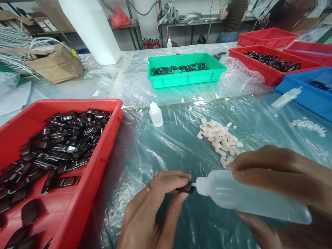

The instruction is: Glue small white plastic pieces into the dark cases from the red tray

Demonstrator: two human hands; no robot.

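Observation:
Between thumb and fingers, my left hand (pixel 155 204) pinches a small dark glossy plastic piece (pixel 188 188). A translucent squeeze bottle (pixel 249 193) lies nearly level in my right hand (pixel 282 183), its fingers closed around the body. The bottle's narrow nozzle points left and meets the end of the dark piece; whether liquid comes out is too small to tell. Just beyond the bottle is a heap of small whitish pieces (pixel 218 136). To the left stands a red tray (pixel 103 173) holding many similar dark pieces (pixel 64 138).
A small white bottle (pixel 156 116) stands mid-table. Behind it is a green tray (pixel 186 80) of dark pieces. At right are a red tray (pixel 272 74), a blue tray (pixel 306 93) and a lying bottle (pixel 286 98). A person (pixel 233 19) stands at the back.

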